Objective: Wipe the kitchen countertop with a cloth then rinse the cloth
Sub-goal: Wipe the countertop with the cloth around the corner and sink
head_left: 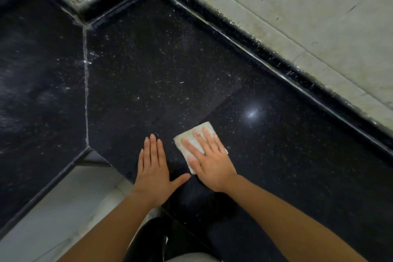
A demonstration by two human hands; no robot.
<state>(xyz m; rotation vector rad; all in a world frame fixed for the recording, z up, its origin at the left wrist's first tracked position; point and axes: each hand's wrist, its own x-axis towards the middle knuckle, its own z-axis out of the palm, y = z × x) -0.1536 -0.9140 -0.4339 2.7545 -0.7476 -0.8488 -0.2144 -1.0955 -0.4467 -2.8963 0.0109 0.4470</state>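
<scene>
Soft, light cloth [197, 140] being pressed flat under straight right-hand fingers [209, 137]; left hand [153, 162] spread on counter [148, 74]; best gripped at an edge.

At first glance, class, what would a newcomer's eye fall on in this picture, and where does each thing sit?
The pale cloth stands out against the speckled black countertop, pressed flat under the right hand near the front edge. The left hand lies flat on the stone beside it, and a bright glare shines beyond the cloth, to the right.
</scene>
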